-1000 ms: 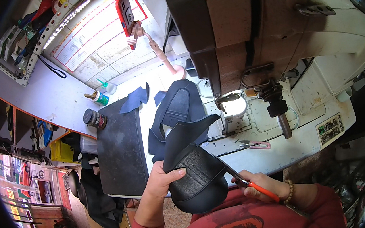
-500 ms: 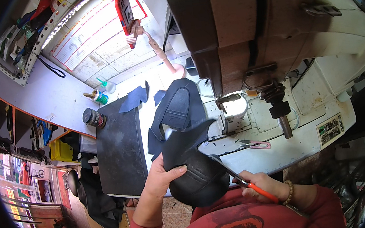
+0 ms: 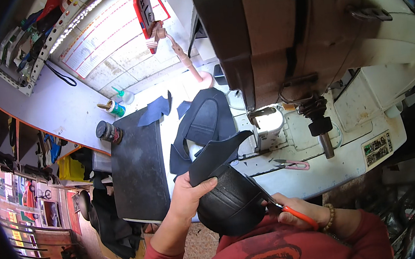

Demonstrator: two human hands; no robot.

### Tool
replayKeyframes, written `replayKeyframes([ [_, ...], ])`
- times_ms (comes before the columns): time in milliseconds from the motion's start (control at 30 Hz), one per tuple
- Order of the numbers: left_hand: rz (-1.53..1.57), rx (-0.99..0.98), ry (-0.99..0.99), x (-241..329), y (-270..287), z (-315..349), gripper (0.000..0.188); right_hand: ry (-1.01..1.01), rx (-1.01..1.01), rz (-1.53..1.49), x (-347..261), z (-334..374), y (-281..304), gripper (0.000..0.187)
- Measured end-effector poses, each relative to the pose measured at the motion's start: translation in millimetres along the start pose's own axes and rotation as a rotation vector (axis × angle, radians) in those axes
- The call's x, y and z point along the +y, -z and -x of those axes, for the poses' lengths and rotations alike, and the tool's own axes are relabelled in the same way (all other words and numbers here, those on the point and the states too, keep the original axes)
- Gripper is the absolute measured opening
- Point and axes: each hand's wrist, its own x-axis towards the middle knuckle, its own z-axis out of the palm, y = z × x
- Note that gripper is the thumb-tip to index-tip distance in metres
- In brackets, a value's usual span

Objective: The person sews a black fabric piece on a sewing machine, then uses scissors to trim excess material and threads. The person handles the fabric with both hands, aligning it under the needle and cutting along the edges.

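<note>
Black leather shoe upper gripped in left hand, held at tabletop's near edge; long axis slanted, rounded end turned toward person, tapered flap pointed up-right. Orange-handled scissors gripped in right hand, blades aimed up-left along upper's right edge. Beyond: pink-handled snips, second upper laid flat, sewing machine, phone clamped on pink stand.

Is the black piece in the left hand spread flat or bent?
Bent: the black piece, gripped by the left hand, bulges in a curve, and its long flap angles away.
</note>
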Motion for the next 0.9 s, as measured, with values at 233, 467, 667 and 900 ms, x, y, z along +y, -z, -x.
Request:
replayKeyframes([
  [233,-0.045,-0.002,0.011,6.2,1.9,0.0,0.031,-0.064,-0.028,0.001,2.9,1.7,1.7,0.078],
  [467,-0.033,-0.008,-0.005,6.0,1.6,-0.2,0.03,-0.031,0.006,0.037,1.7,3.3,0.8,0.075],
  [667,-0.024,0.006,-0.011,6.0,0.4,0.1,0.03,0.02,0.058,0.039,3.4,3.4,-2.6,0.069],
  [900,-0.003,-0.001,-0.023,6.3,0.2,0.4,0.029,0.052,0.103,0.061,6.9,3.1,-5.7,0.063],
])
